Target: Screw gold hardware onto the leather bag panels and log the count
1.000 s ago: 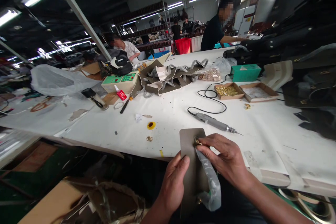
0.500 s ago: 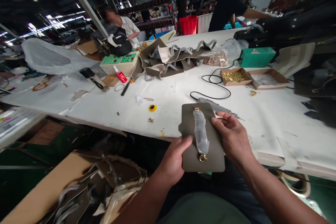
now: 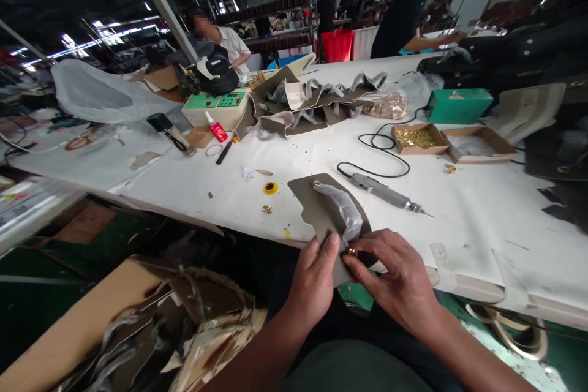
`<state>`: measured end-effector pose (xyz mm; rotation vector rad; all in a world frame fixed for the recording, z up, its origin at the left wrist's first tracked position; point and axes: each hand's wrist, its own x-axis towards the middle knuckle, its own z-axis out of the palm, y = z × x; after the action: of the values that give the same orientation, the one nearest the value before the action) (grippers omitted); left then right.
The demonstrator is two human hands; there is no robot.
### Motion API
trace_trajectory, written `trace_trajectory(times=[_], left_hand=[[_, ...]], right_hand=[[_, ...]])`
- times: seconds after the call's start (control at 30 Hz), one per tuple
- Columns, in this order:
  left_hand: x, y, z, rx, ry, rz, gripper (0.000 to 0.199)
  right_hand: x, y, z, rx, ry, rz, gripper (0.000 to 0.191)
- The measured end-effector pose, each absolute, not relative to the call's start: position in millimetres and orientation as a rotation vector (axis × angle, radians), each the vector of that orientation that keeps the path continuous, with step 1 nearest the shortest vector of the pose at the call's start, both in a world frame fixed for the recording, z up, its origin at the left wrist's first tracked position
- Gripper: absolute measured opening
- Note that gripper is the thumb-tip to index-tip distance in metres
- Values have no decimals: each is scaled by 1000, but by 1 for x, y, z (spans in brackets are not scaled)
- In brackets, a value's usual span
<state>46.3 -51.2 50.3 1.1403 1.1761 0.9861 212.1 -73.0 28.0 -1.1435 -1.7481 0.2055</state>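
Note:
A grey-brown bag flap panel [image 3: 315, 211] tilts at the table's front edge. My left hand [image 3: 312, 282] grips its lower part, thumb on top and fingers beneath. Along the panel runs a handle [image 3: 342, 205] wrapped in clear plastic, with gold fittings at both ends. My right hand [image 3: 399, 275] is closed, its thumb and index finger pinching the gold fitting [image 3: 351, 251] at the near end. Just beyond the panel lies a grey electric screwdriver [image 3: 383, 190] with a black cord.
More flap panels [image 3: 316, 104] are piled at the back of the white table [image 3: 257, 226]. Small boxes, one with gold parts [image 3: 418, 136], stand right. A yellow ring [image 3: 271, 188] lies left of the panel. At lower left, a carton [image 3: 92, 318] holds more pieces. Co-workers are beyond.
The panel has tilted and turned, its far end swinging left. My right hand has moved from the panel's right edge down to the near gold fitting. The screwdriver is more fully visible.

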Motion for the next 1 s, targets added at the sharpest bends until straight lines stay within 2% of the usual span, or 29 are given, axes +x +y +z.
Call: trace_trajectory(times=[0.3, 1.0], left_hand=[[44, -51, 50, 989, 1186, 917, 49], [46, -45, 50, 859, 1075, 851, 42]], right_hand=[[228, -69, 29, -974, -1960, 27, 21], [247, -63, 38, -792, -2172, 369, 26]])
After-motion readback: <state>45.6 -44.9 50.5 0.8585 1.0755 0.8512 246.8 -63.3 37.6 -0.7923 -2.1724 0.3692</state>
